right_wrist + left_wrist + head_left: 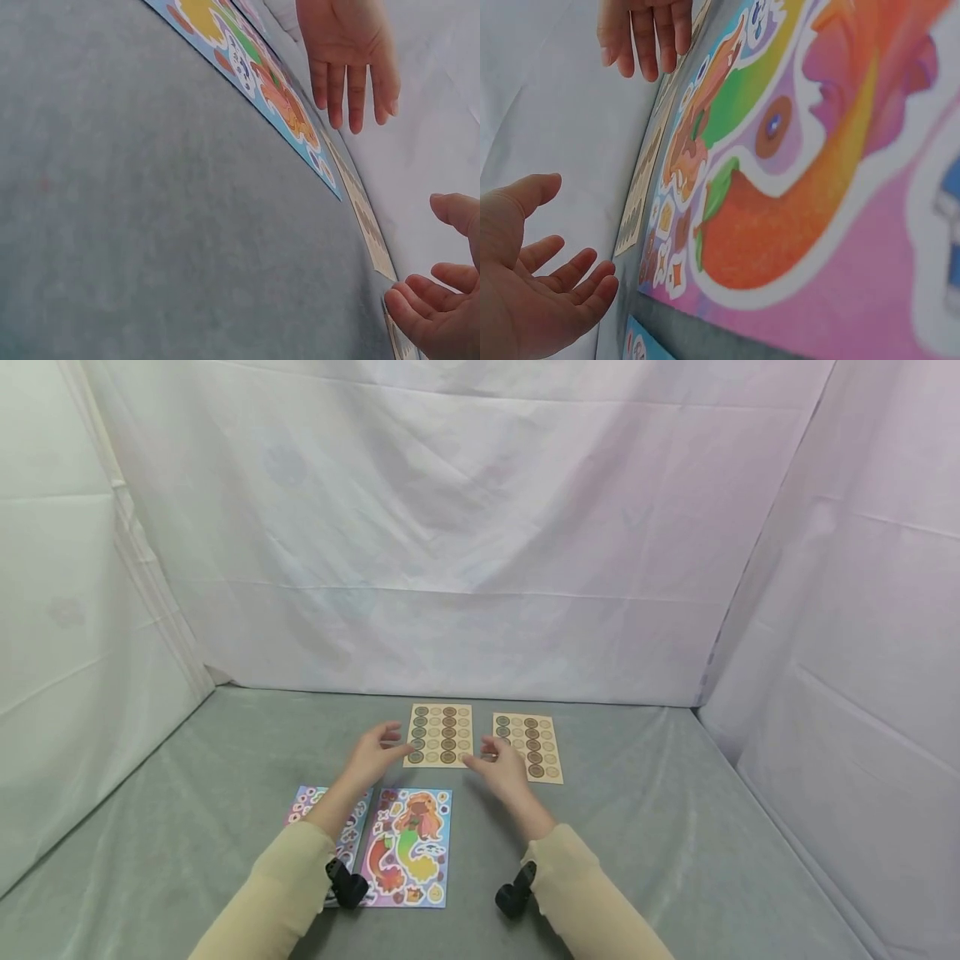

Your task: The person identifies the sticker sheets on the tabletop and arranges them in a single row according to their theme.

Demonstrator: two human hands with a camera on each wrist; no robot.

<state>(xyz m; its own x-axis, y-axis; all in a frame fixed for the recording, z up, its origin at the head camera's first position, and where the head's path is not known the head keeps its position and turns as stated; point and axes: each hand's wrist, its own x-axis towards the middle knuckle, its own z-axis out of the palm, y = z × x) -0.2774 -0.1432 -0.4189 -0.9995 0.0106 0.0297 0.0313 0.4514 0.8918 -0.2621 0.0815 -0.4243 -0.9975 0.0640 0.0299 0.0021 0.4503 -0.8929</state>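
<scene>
Two tan sheets of round stickers lie at the far side of the table: a left tan sheet and a right tan sheet. My left hand hovers by the left sheet's near left corner, fingers loosely bent and holding nothing. Above the gap between the sheets is my right hand, which covers part of the right sheet; its fingers are also relaxed around nothing. Closer to me lies a colourful mermaid sticker sheet. Beside it, a second colourful sheet is partly hidden under my left forearm.
Grey cloth covers the table. White fabric walls rise behind it and on both sides. A black wrist camera sits on the left cuff, and another black camera on the right cuff.
</scene>
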